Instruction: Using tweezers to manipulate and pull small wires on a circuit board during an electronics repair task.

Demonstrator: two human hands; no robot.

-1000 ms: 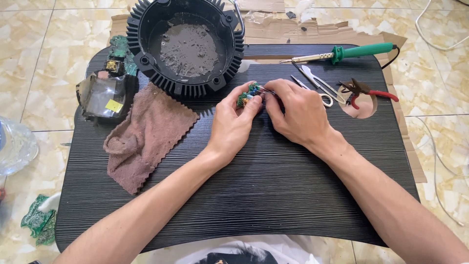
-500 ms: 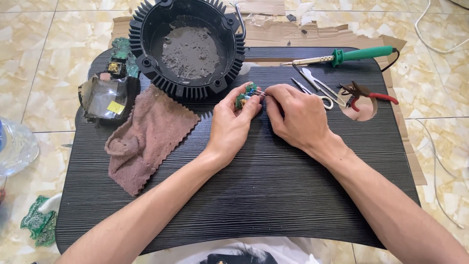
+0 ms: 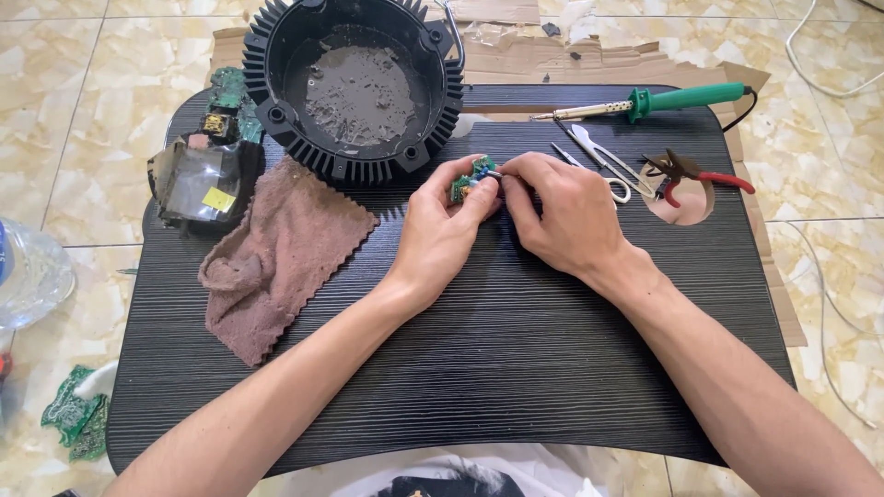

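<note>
Item 1: small green circuit board (image 3: 471, 179), held above the black ribbed tray table (image 3: 516, 350), just in front of the round black finned housing (image 3: 354, 83).

Item 2: left hand (image 3: 442, 230), fingers curled, thumb and forefinger pinching the board's left side.

Item 3: right hand (image 3: 562, 216), fingers bent, tips closed on the board's right edge where a thin metal part shows; what the tips grip there is too small to tell. Both hands meet at the board, knuckles near each other.

Item 4: brown cloth (image 3: 276, 253), crumpled, lying left of the left forearm on the table.

Item 5: soldering iron with green handle (image 3: 645, 101), lying along the table's far right edge.

Item 6: tweezers (image 3: 599, 161) and red-handled pliers (image 3: 695, 173), right of the right hand, well apart from it.

Item 7: dusty black module with yellow label (image 3: 204, 179), at the table's left edge.
</note>
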